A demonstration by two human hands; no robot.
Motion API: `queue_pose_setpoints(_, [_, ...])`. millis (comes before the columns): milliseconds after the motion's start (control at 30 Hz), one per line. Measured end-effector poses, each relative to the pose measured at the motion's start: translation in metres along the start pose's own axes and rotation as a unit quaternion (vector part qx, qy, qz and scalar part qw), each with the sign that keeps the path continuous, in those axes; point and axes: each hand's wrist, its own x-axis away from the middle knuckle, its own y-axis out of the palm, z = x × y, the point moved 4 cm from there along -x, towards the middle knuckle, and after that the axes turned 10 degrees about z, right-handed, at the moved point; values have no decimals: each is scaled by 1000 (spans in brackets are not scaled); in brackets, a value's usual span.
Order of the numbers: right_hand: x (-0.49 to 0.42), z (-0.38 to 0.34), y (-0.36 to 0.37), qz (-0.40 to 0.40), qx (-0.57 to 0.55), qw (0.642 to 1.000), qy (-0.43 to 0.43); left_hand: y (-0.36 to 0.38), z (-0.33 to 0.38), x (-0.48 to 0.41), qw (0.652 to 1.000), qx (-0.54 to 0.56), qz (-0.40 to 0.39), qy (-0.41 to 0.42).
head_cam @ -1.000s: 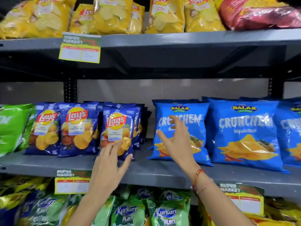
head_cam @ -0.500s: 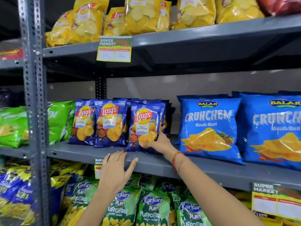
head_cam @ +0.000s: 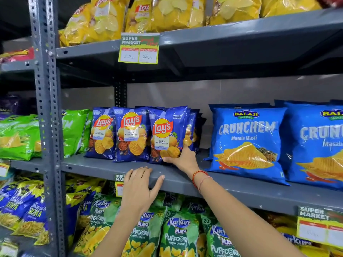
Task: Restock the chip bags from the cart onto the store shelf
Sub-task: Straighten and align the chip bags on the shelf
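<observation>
Three rows of dark blue Lay's Magic Masala bags stand upright on the grey middle shelf (head_cam: 241, 190). My right hand (head_cam: 182, 158) grips the bottom right corner of the front bag of the rightmost row (head_cam: 167, 134), thumb under its lower edge and fingers behind it. My left hand (head_cam: 138, 188) rests flat on the shelf's front lip just below that row, fingers spread and holding nothing. No cart is in view.
Big blue Balaji Crunchem bags (head_cam: 245, 141) stand to the right, green bags (head_cam: 74, 130) to the left. Yellow Lay's bags (head_cam: 167, 13) fill the top shelf, Kurkure Puffcorn bags (head_cam: 178, 232) the lower one. A perforated steel upright (head_cam: 46, 108) stands at the left. Price tags (head_cam: 139, 48) hang from shelf edges.
My view swung left. My right hand left the Crunchem bag and took hold of the rightmost front Lay's bag. My left hand came off that bag onto the shelf lip.
</observation>
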Motion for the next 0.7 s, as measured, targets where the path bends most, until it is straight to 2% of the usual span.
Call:
queue_pose_setpoints(233, [1, 2, -3, -13, -24, 1000, 11, 1, -1, 0, 1000, 0, -6, -2])
queue_pose_setpoints(367, [2, 0, -9, 45, -63, 997, -11, 0, 0, 0, 1000, 0, 2, 4])
queue_pose_setpoints(467, [6, -14, -23, 148, -3, 981, -125, -1, 1, 1, 1000, 1, 6, 4])
queue_pose_setpoints(533, [13, -28, -25, 193, 110, 939, -263, -1, 1, 1, 1000, 1, 5, 4])
queue_pose_setpoints(600, [18, -37, -15, 187, 214, 883, -375, -2, 1, 1, 1000, 1, 8, 6])
queue_pose_setpoints(633, [20, -38, -8, 171, 251, 865, -399, -2, 1, 1, 1000, 0, 9, 7])
queue_pose_setpoints(700, [17, -35, 0, 141, 303, 856, -395, -2, 1, 1, 1000, -3, 7, 9])
